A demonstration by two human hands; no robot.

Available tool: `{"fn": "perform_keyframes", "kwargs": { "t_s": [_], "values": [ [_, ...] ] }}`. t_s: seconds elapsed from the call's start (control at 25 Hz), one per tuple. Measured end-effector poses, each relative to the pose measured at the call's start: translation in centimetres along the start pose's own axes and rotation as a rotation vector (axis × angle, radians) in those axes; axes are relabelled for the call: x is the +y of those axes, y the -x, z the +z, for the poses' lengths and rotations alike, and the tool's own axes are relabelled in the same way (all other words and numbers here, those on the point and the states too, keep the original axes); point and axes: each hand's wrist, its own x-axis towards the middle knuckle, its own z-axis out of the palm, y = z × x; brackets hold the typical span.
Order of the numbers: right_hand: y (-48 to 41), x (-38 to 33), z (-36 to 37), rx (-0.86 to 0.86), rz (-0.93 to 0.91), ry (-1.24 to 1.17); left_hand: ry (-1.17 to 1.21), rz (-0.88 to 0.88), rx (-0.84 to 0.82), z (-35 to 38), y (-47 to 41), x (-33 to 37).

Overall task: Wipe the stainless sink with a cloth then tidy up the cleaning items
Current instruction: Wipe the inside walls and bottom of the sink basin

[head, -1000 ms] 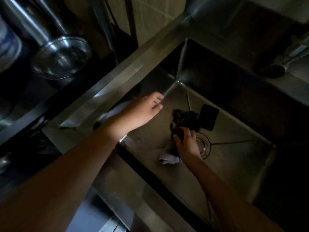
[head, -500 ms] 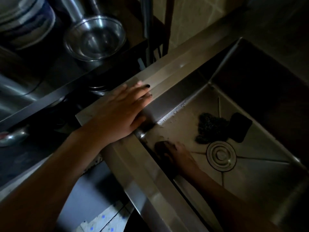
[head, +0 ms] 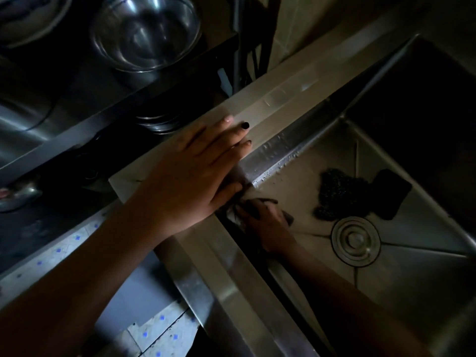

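The cloth (head: 232, 214) at centre is mostly hidden under the right hand (head: 265, 225), too dark to tell whether its fingers curl round it or press flat, while the sink (head: 283, 99) loses its upper-right wall to shadow and the bowl (head: 146, 34) is cut by the top edge.
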Motion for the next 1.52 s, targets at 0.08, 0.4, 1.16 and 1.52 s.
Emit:
{"fn": "perform_keyframes", "kwargs": {
  "t_s": [0.08, 0.4, 1.16, 1.52],
  "values": [
    [-1.3, 0.3, 0.0, 0.043, 0.128, -0.050, -0.004, -0.003, 0.012, -0.1, 0.0, 0.1],
    [1.5, 1.0, 0.1, 0.150, 0.641, -0.296, -0.023, -0.015, 0.018, 0.0, -0.1, 0.3],
    [-0.1, 0.3, -0.4, 0.068, 0.491, -0.326, -0.021, -0.009, 0.057, 0.5, 0.1, 0.2],
    [-3.8, -0.6, -0.5, 0.159, 0.394, -0.170, -0.011, 0.005, 0.048, 0.3, 0.1, 0.1]
  ]
}}
